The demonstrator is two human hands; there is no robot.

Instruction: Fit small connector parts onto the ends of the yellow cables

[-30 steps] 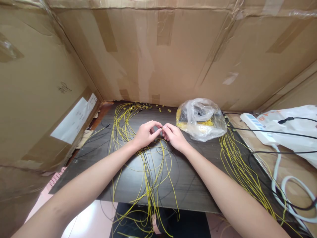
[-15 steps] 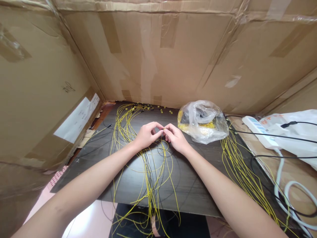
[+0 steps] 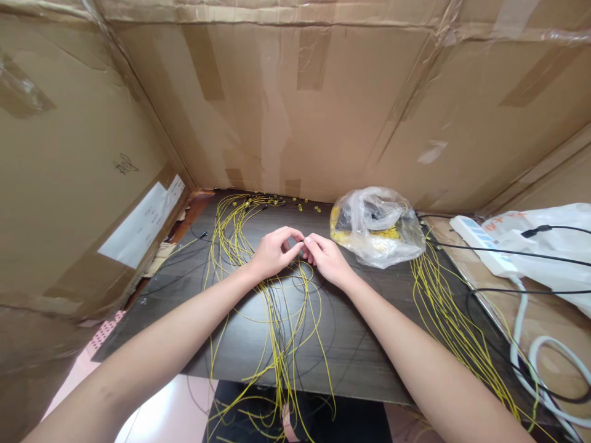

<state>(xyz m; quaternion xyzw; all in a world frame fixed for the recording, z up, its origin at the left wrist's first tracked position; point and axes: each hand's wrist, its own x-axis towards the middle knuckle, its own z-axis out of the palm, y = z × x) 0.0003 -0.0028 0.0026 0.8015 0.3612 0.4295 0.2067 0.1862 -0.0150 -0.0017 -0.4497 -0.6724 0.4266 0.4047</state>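
Observation:
Above the middle of the dark tabletop, my left hand (image 3: 277,251) and my right hand (image 3: 327,259) meet at their fingertips. Both are closed in a pinch on what looks like the end of a thin yellow wire (image 3: 310,274), which loops up beneath them. Any small piece at that end is hidden by the fingers. Below my hands a bundle of yellow wires (image 3: 278,344) runs over the table's front edge. More wires curve to the back left, where dark-tipped ends (image 3: 258,200) lie among small yellow pieces (image 3: 300,208).
A clear plastic bag (image 3: 397,249) with yellow pieces stands right of my hands. Further right are another yellow wire bundle (image 3: 443,301), a white power strip (image 3: 484,246), black cables and a white bag (image 3: 549,224). Cardboard walls (image 3: 277,111) enclose the table (image 3: 360,344).
My right fingertips have shifted slightly and now cover the small yellow spot seen between the hands before. My left hand stays almost still.

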